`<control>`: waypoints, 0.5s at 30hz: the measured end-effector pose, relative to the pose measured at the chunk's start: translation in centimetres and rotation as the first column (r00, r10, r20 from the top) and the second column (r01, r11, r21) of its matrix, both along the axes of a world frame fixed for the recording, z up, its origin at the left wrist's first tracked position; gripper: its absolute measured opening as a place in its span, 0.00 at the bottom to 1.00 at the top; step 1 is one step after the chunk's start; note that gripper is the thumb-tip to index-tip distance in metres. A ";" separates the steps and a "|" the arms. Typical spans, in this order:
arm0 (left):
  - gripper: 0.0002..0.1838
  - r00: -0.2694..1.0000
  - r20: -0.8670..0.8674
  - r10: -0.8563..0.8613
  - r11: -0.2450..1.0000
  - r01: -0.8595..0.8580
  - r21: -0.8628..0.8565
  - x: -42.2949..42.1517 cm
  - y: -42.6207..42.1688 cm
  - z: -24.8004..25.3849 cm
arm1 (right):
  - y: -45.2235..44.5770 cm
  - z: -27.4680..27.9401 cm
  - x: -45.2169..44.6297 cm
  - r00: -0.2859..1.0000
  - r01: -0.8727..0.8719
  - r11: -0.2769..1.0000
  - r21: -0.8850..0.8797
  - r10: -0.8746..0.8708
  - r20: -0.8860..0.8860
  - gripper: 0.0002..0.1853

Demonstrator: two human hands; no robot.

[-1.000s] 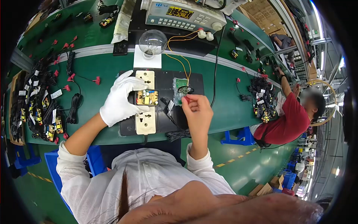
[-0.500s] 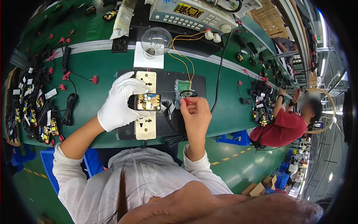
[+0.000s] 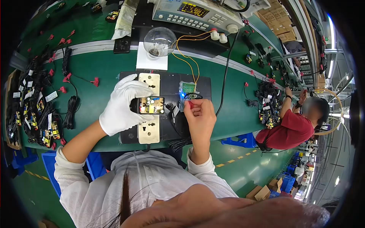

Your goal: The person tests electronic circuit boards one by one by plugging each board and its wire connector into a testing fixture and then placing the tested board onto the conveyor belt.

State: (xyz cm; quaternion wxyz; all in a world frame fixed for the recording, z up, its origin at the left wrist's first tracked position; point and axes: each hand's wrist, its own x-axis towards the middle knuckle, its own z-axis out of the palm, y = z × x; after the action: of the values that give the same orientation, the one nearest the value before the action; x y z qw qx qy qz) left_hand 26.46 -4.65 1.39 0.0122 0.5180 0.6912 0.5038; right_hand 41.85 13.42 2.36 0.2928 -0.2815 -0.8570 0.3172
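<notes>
My left hand (image 3: 122,106), in a white glove, grips the sides of an open power adapter (image 3: 152,105) whose circuit board faces up. The adapter sits over the cream socket strip (image 3: 149,133); whether its pins are in the socket is hidden. My bare right hand (image 3: 200,114) pinches a red connector (image 3: 190,104), mostly covered by the fingers, against the lower edge of a green test board (image 3: 188,87). On that board's left side a blue light (image 3: 183,95) glows. A black cable (image 3: 172,117) lies between the hands.
A bench meter (image 3: 195,17) stands behind, wired to the test board by yellow leads (image 3: 189,57). A glass bulb (image 3: 159,42) is in front of it. Cabled adapters pile up at left (image 3: 38,110) and right (image 3: 269,102). A co-worker in red (image 3: 287,127) is at the right.
A blue light has come on at the test board, and the meter's display reading differs. Both hands keep practically the same place and hold.
</notes>
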 end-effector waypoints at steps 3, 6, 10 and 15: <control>0.30 1.000 0.023 0.010 0.998 -0.008 -0.063 0.0 -0.1 0.3 | 0.0 -0.1 0.0 1.000 -0.001 1.000 -0.008 0.001 -0.006 0.10; 0.29 0.999 0.040 0.019 0.997 -0.016 -0.070 0.1 -0.2 0.6 | 0.0 -0.1 0.0 1.000 -0.003 1.000 -0.015 0.003 -0.010 0.10; 0.28 0.999 0.034 0.019 0.998 -0.017 -0.058 0.1 -0.2 0.5 | 0.1 -0.1 0.0 1.000 -0.009 1.000 -0.015 0.009 -0.016 0.09; 0.29 1.000 0.019 0.017 0.999 -0.016 -0.044 0.1 -0.2 0.3 | 0.1 -0.1 0.0 1.000 -0.009 1.000 0.000 0.009 -0.016 0.10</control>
State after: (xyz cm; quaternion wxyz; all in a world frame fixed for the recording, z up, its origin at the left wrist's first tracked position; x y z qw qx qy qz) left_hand 26.55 -4.89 1.72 0.0259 0.5070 0.7062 0.4936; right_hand 41.88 13.49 2.29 0.2983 -0.2752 -0.8559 0.3206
